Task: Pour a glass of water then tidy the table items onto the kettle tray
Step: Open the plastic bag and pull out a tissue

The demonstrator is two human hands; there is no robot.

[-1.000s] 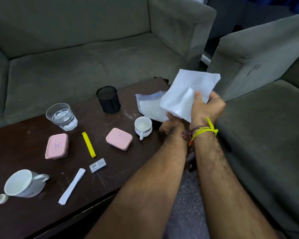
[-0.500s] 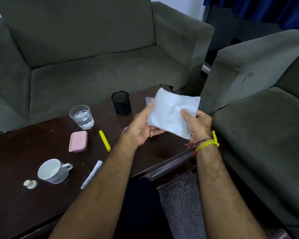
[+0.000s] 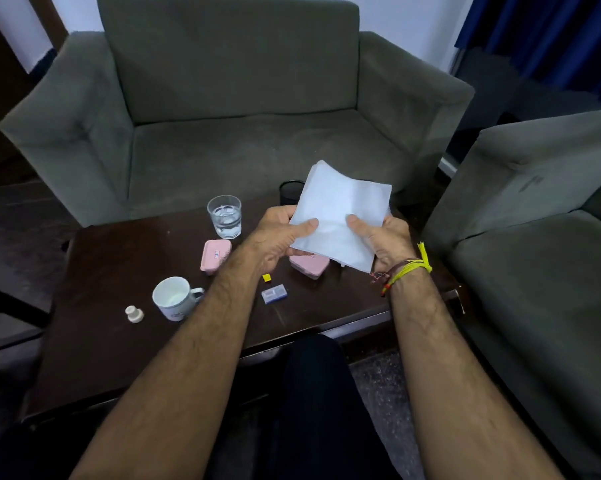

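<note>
Change: a second ago the right hand (image 3: 384, 242) alone held the white napkin (image 3: 340, 216) up over the far right corner of the worktop (image 3: 95, 327), with the left hand (image 3: 275, 237) low beside a small white cup. Now both hands hold the napkin between them, nearer the person and over the middle of the worktop.
Left fingers: thumb pressed on the napkin's near left edge, the other fingers curled beneath it, so clamped on the sheet.
Right fingers: thumb on top near the middle fold, the rest behind the sheet, also clamped on it.
Napkin: held in the air, tilted up and away, creased down the middle; it looks like more than one layer, though I cannot tell how many.
Glass: the glass of water (image 3: 224, 216) stands filled at the far side of the worktop, just left of the left hand, so the pouring step looks done.
Loose items: two pink boxes (image 3: 215, 255), a white mug (image 3: 172, 298), a small white knob (image 3: 134, 314), a small blue-and-white packet (image 3: 274, 294) and a yellow piece (image 3: 266, 277) partly hidden by the left forearm lie on the worktop. A black mesh pot (image 3: 290, 192) peeks out behind the napkin.
Kettle tray: not in view.
Meaning: the two-handed hold suggests the napkin is being squared or folded before it is put away. The tidying seems barely begun.
</note>
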